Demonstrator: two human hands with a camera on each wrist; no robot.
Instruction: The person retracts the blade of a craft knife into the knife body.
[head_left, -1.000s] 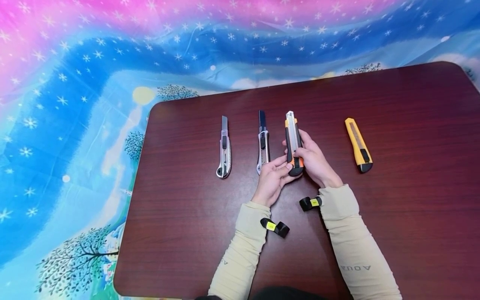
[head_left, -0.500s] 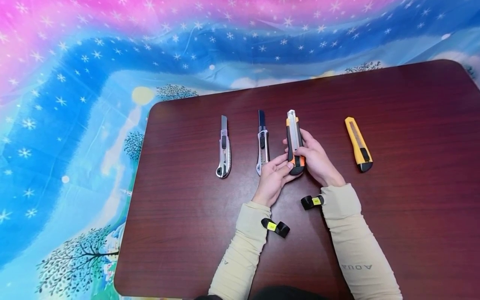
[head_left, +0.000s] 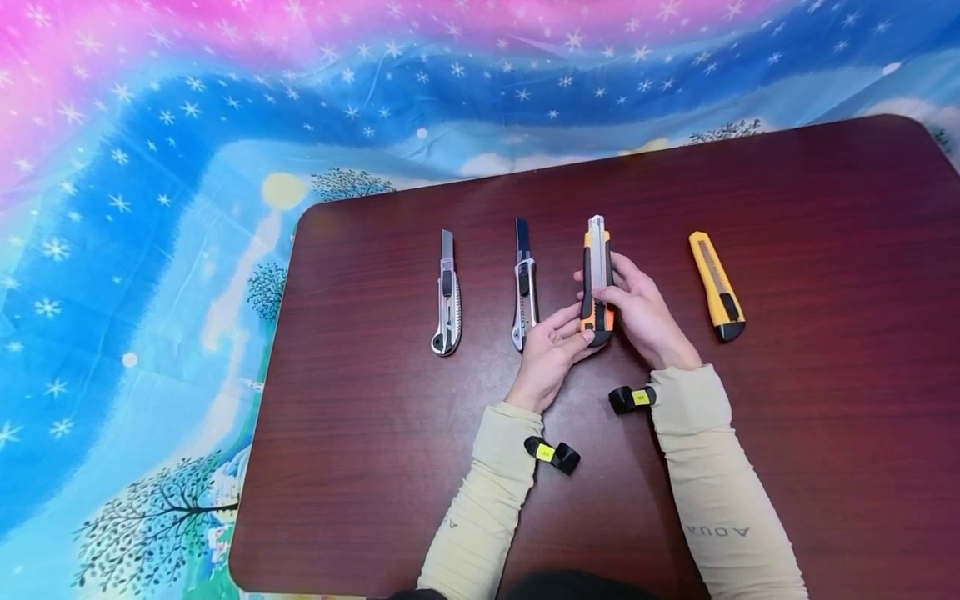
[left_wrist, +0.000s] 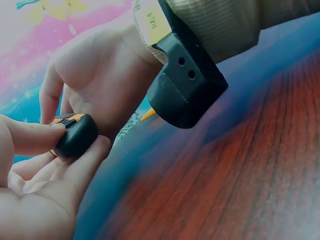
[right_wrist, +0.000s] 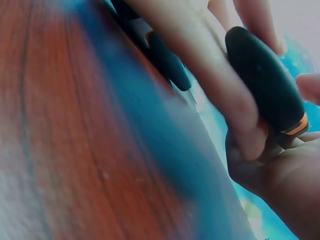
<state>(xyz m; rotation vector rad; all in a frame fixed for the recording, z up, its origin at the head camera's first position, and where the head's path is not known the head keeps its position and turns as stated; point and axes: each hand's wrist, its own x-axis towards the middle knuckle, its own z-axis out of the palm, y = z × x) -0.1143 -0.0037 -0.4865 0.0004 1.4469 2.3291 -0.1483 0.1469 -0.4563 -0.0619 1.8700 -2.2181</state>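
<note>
"Where's the orange-and-black plastic utility knife [head_left: 597, 271]?"
"Held above the dark red-brown wooden table [head_left: 360, 467], tip [head_left: 596, 222] pointing forward."
"And the hands?"
"The left hand [head_left: 546, 363] pinches its black butt end [left_wrist: 80, 139] in its fingers [head_left: 561, 316]; the right hand [head_left: 651, 318] grips its side, thumb [head_left: 611, 295] on front."
"What's nearby?"
"A silver metal knife with a dark blade [head_left: 525, 292], beside the left hand; a yellow plastic knife [head_left: 715, 279], well off right."
</note>
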